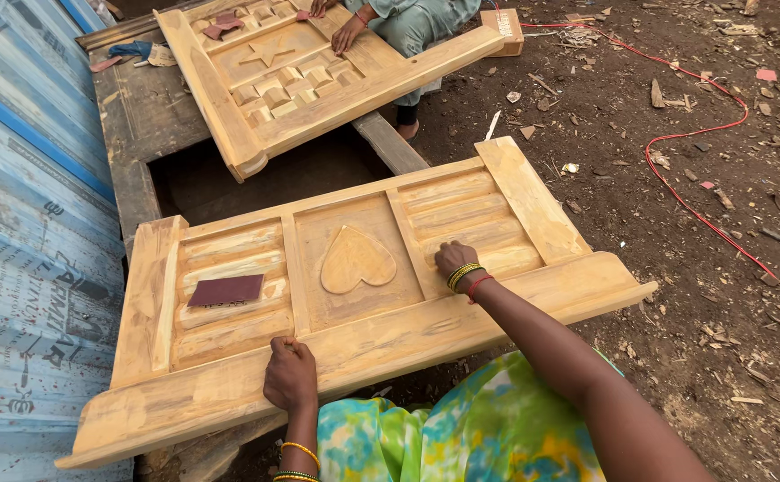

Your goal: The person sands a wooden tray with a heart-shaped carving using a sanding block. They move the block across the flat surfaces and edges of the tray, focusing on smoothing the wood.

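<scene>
Right hand: the right hand point(455, 260) is pressed palm-down, fingers curled, on the grooved right-hand panel of the carved wooden panel point(354, 303); whether anything lies under the fingers cannot be told
Left hand: the left hand point(291, 375) clamps the near rail of the carved wooden panel, fingers over its top face and the grip pressed together on the wood, in my judgement to steady the piece against the other hand's pressure
Work piece: unfinished pale timber, lying flat and slightly askew across a dark bench point(144, 120), its near edge and right corner overhanging toward the person
Centre relief: a raised heart point(355, 260) in the middle field, between two grooved fields
Loose sheet: a maroon sandpaper sheet point(225, 290) rests flat on the left grooved field, well apart from both hands, parked within reach
Second piece: another carved panel point(278, 76) with a star relief lies at the far end of the bench; a co-worker's hand point(348, 34) rests on its far side
Wall: corrugated sheet point(24, 223), blue and grey with dark stencilled lettering, runs along the left edge of the bench
Box: a small reddish carton point(504, 27) sits just beyond the second piece
Ground: bare earth with wood scraps, crossed by a red cable point(675, 192)
</scene>
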